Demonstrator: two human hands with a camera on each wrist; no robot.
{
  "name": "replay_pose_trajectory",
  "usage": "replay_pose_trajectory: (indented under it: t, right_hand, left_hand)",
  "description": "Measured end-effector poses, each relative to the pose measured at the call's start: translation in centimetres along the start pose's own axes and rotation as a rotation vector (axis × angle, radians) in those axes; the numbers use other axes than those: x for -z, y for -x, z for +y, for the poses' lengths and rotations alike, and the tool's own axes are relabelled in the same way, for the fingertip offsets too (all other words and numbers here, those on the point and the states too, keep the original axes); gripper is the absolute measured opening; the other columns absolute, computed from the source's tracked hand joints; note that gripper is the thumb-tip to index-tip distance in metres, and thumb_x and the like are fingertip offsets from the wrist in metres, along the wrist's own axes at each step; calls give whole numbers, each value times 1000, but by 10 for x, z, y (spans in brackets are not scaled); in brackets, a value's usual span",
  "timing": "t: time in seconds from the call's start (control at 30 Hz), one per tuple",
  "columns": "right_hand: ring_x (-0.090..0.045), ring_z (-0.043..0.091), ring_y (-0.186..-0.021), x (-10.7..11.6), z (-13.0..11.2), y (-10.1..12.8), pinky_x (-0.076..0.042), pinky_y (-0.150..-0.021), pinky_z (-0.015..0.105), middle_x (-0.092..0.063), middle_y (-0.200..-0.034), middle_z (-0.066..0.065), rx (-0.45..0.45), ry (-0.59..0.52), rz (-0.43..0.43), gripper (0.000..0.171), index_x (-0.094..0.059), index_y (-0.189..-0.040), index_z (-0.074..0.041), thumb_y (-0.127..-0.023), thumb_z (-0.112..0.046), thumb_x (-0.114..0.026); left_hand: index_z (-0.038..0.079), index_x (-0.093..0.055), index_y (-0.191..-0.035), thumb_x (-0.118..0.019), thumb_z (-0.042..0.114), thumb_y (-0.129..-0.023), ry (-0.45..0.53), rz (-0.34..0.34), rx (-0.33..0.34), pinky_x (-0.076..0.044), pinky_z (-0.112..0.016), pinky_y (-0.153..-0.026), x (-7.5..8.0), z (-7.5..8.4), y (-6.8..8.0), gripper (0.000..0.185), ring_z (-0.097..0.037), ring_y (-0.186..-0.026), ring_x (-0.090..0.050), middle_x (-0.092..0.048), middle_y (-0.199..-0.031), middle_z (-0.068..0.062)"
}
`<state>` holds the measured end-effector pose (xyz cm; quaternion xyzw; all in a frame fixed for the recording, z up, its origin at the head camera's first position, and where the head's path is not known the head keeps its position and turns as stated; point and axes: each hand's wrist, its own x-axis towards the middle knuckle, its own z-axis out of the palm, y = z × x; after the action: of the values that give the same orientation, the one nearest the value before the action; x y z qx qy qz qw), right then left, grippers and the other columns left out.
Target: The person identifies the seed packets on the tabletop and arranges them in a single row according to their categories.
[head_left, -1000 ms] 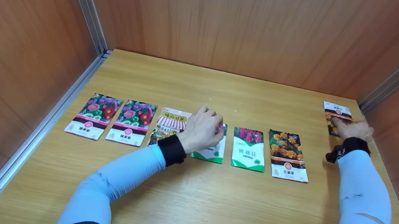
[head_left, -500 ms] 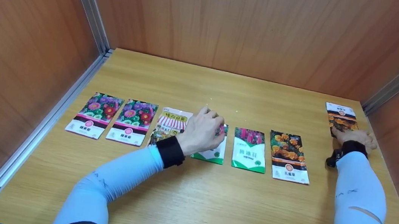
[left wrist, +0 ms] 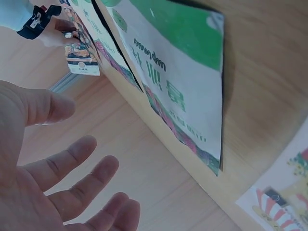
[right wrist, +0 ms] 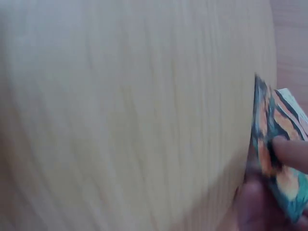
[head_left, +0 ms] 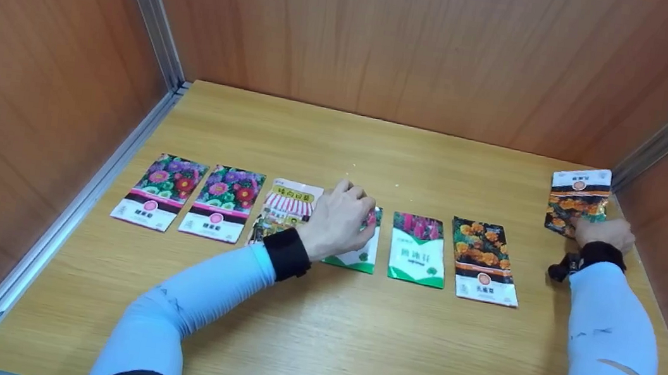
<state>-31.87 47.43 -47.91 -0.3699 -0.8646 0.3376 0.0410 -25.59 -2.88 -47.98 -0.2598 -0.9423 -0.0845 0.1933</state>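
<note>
Marigold packet (head_left: 579,201), lifted at the table's (head_left: 314,351) two o'clock corner, is pinched only at its lower edge by the right hand (head_left: 602,233), so it may slip; the left hand (head_left: 339,220) hovers relaxed over the row.

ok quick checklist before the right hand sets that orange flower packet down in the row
1. Grip: right hand pinches the lifted orange flower packet by its lower edge: ok.
2. Free spot: bare table right of the marigold packet at the row's end: ok.
3. Match: both packets show orange flowers with a white band: ok.
4. Orientation: held packet's white band is up, row packet's is down: not ok.
5. Left hand rests over the green packet, away from that spot: ok.
6. Packet contents intact: cannot tell.
</note>
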Motion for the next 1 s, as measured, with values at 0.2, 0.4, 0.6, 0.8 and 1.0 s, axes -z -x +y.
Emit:
replay_pose_trajectory:
  t: [0.2,0.4,0.6,0.8,1.0]
  right_hand:
    - [-53,6,-103,4,-6,-11,-47,-86,24,-59,-116,-10,-61,-254,-55,81,-49,-144,-22,-76,-54,-77]
    - [-51,5,-89,13,-22,-6,-48,-69,22,-59,-101,-16,-68,-553,-119,67,-65,-128,-27,-68,-48,-85]
    - [-60,9,-95,19,-45,13,-54,-70,21,-64,-105,-8,28,-735,-167,44,-72,-109,-22,-71,-39,-85]
    - [-65,11,-92,19,-70,40,-54,-70,19,-71,-98,-7,246,-742,-251,45,-71,-116,-14,-78,-34,-82]
    - [-71,10,-83,9,-90,69,-57,-70,23,-75,-92,-4,553,-598,-421,36,-70,-114,-2,-86,-25,-75]
  left_hand:
    - [17,-69,-98,-64,41,-85,-12,-25,-3,-53,-38,-64,0,2,-1,28,-24,-95,-53,-67,-101,-4]
    - [17,-70,-99,-63,43,-87,15,-33,-39,-53,-35,-62,3,5,-4,29,-23,-95,-52,-67,-100,-3]
    - [17,-67,-94,-62,42,-88,42,-21,-59,-53,-34,-59,8,8,-9,26,-23,-94,-52,-66,-98,-2]
    - [16,-69,-98,-62,41,-88,83,-7,-51,-55,-34,-63,14,11,-18,28,-23,-95,-53,-68,-101,-4]
    - [16,-67,-112,-64,40,-88,316,-67,8,-51,-33,-74,21,18,-29,35,-20,-94,-59,-69,-105,-4]
